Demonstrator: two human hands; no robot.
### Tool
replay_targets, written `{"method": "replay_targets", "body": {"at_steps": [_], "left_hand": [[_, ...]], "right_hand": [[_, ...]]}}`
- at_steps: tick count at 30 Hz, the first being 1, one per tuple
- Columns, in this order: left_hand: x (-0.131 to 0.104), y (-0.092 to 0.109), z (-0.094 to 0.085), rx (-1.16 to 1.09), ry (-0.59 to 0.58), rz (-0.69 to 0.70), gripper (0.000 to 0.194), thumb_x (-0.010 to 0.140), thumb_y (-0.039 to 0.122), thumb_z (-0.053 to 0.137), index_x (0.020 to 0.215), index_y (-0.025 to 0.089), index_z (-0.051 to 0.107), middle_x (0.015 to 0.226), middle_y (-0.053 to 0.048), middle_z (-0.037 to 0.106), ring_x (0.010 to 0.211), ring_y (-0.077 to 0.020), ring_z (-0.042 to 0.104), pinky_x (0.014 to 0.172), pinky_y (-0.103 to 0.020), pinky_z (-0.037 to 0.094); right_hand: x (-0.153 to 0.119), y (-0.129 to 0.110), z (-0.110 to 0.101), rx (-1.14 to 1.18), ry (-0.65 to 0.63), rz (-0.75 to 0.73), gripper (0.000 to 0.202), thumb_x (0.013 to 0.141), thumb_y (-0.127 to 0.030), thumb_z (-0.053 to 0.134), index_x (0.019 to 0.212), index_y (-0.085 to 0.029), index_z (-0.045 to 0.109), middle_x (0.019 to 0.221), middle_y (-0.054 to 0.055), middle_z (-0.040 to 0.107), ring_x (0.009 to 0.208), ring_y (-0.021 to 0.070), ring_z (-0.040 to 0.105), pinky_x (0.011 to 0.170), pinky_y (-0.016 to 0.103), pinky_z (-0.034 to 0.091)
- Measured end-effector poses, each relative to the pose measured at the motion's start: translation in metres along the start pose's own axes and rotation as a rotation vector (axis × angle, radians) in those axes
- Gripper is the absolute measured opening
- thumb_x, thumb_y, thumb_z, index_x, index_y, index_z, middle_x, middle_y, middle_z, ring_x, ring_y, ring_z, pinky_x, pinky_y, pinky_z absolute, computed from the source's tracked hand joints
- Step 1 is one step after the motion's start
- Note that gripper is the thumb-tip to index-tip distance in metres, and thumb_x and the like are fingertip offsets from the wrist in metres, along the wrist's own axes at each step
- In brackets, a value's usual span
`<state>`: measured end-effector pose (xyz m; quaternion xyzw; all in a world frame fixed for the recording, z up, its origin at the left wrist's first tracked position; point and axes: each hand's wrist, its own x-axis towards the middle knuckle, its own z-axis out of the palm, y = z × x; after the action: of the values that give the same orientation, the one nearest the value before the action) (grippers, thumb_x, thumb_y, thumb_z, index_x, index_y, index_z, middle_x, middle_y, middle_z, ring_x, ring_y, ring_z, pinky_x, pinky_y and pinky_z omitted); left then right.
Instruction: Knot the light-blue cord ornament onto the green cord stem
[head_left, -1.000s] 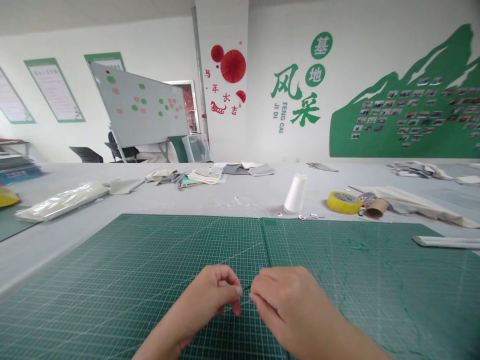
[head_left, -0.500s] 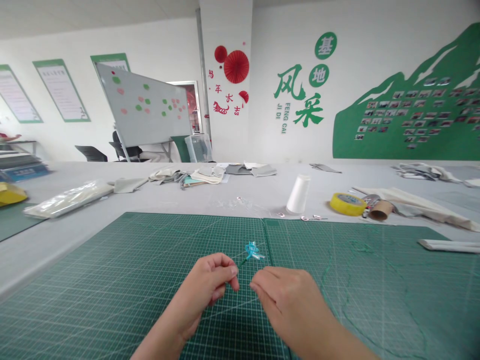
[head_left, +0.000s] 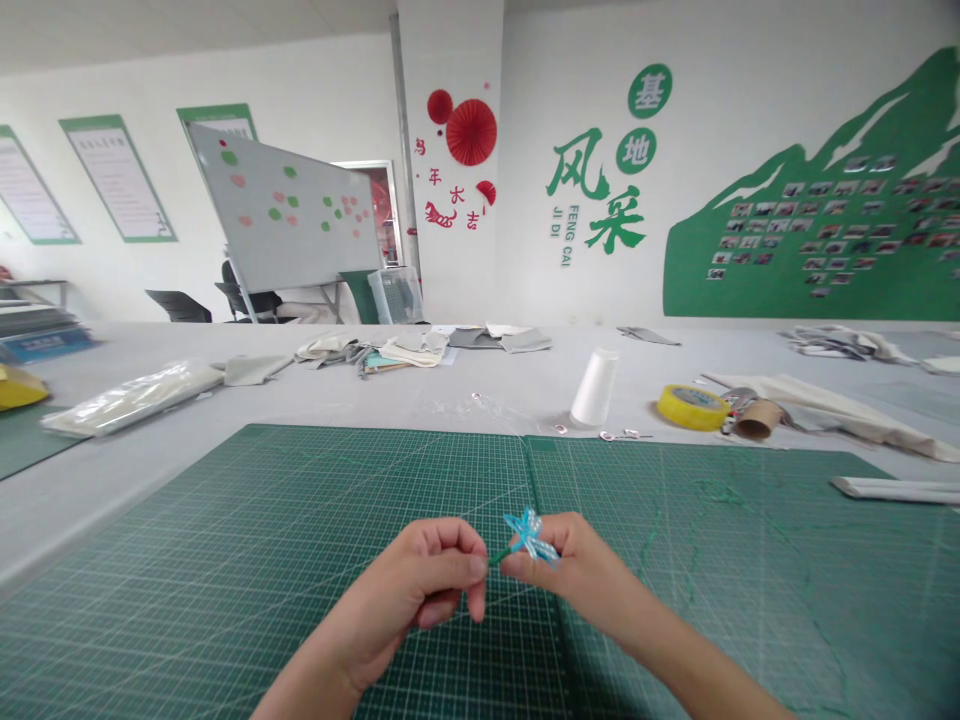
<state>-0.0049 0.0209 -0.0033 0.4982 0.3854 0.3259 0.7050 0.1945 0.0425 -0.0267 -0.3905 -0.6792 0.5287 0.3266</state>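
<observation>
A small blue beaded flower (head_left: 531, 534) on a thin green stem (head_left: 499, 555) is held above the green cutting mat (head_left: 300, 520). My left hand (head_left: 442, 575) pinches the stem's lower end between thumb and forefinger. Closed at the stem just below the petals is my right hand (head_left: 566, 565), its thumb and forefinger partly behind the flower. Green thread (head_left: 720, 492) lies in loose loops on the right part of the mat.
Beyond the mat stand a white thread cone (head_left: 595, 388), yellow tape (head_left: 693, 407) and a cardboard roll (head_left: 758, 420). Small scissors-like pieces lie near the mat's back edge. Fabric scraps (head_left: 412, 349) and a plastic-wrapped pack (head_left: 135, 397) are farther left.
My right hand has turned and come to the flower stem, closing on it. The flower has shifted slightly right and down, and my left hand has moved slightly right, still pinching the stem.
</observation>
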Motion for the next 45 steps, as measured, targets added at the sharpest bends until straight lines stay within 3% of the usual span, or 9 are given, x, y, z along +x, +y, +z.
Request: {"method": "replay_targets", "body": {"at_steps": [4, 9, 16, 19, 24, 28, 34, 45], "left_hand": [[-0.002, -0.002, 0.001, 0.052, -0.139, -0.085, 0.007, 0.074, 0.021, 0.062, 0.074, 0.015, 0.058, 0.056, -0.001, 0.065, 0.037, -0.0044, 0.026, 0.038, -0.020, 0.013], [-0.002, -0.002, 0.005, 0.173, -0.177, -0.173, 0.005, 0.068, 0.019, 0.062, 0.070, 0.016, 0.059, 0.053, 0.001, 0.065, 0.036, -0.0051, 0.031, 0.039, -0.019, 0.018], [0.000, -0.014, 0.009, 0.339, -0.187, -0.178, 0.007, 0.065, 0.014, 0.054, 0.060, 0.018, 0.056, 0.050, 0.004, 0.061, 0.037, -0.0063, 0.027, 0.040, -0.021, 0.016], [0.001, -0.017, 0.010, 0.389, -0.163, -0.145, 0.011, 0.064, 0.013, 0.051, 0.055, 0.018, 0.053, 0.049, 0.004, 0.058, 0.040, -0.0075, 0.028, 0.042, -0.023, 0.016], [0.002, -0.015, 0.011, 0.402, -0.069, -0.135, 0.009, 0.064, 0.015, 0.050, 0.059, 0.018, 0.056, 0.052, 0.004, 0.059, 0.043, -0.0087, 0.033, 0.044, -0.023, 0.018], [0.003, -0.013, 0.008, 0.409, 0.049, -0.118, 0.007, 0.070, 0.018, 0.054, 0.067, 0.017, 0.061, 0.054, 0.002, 0.063, 0.045, -0.0091, 0.032, 0.045, -0.022, 0.019], [0.005, -0.009, 0.002, 0.346, 0.177, -0.067, 0.005, 0.073, 0.019, 0.055, 0.071, 0.016, 0.059, 0.057, 0.001, 0.064, 0.045, -0.0078, 0.030, 0.045, -0.021, 0.020], [0.006, -0.004, 0.001, 0.243, 0.250, -0.039, 0.014, 0.077, 0.030, 0.058, 0.075, 0.016, 0.055, 0.062, 0.000, 0.065, 0.041, -0.0057, 0.027, 0.042, -0.021, 0.015]], "right_hand": [[0.000, -0.001, -0.007, 0.131, -0.087, 0.082, 0.020, 0.070, -0.031, 0.069, 0.059, -0.015, 0.062, 0.053, -0.005, 0.046, 0.051, 0.0091, 0.033, 0.049, 0.023, 0.025], [-0.002, -0.003, -0.010, 0.148, -0.165, 0.106, 0.022, 0.070, -0.034, 0.073, 0.062, -0.014, 0.065, 0.052, -0.006, 0.044, 0.051, 0.0081, 0.031, 0.049, 0.022, 0.023], [-0.004, -0.010, -0.001, -0.130, -0.183, 0.060, 0.017, 0.074, -0.022, 0.067, 0.060, -0.015, 0.062, 0.047, -0.009, 0.034, 0.047, 0.0074, 0.027, 0.043, 0.022, 0.019], [-0.010, -0.022, 0.007, -0.403, -0.077, -0.010, 0.017, 0.077, -0.012, 0.062, 0.060, -0.016, 0.064, 0.047, -0.009, 0.033, 0.047, 0.0073, 0.028, 0.043, 0.022, 0.018], [-0.021, -0.039, 0.016, -0.698, 0.021, -0.143, 0.019, 0.077, -0.007, 0.063, 0.061, -0.018, 0.064, 0.056, -0.007, 0.054, 0.054, 0.0070, 0.046, 0.051, 0.021, 0.026], [-0.025, -0.038, 0.019, -0.843, 0.058, -0.250, 0.020, 0.081, -0.010, 0.057, 0.063, -0.018, 0.063, 0.062, -0.004, 0.062, 0.055, 0.0095, 0.052, 0.052, 0.023, 0.027], [-0.028, -0.026, 0.025, -1.003, 0.131, -0.474, 0.024, 0.085, -0.012, 0.045, 0.071, -0.018, 0.064, 0.064, 0.001, 0.063, 0.055, 0.0153, 0.055, 0.051, 0.030, 0.025], [-0.028, -0.018, 0.031, -1.134, 0.252, -0.551, 0.027, 0.078, -0.002, 0.039, 0.064, -0.019, 0.056, 0.056, 0.001, 0.056, 0.047, 0.0151, 0.048, 0.050, 0.031, 0.021]]}}
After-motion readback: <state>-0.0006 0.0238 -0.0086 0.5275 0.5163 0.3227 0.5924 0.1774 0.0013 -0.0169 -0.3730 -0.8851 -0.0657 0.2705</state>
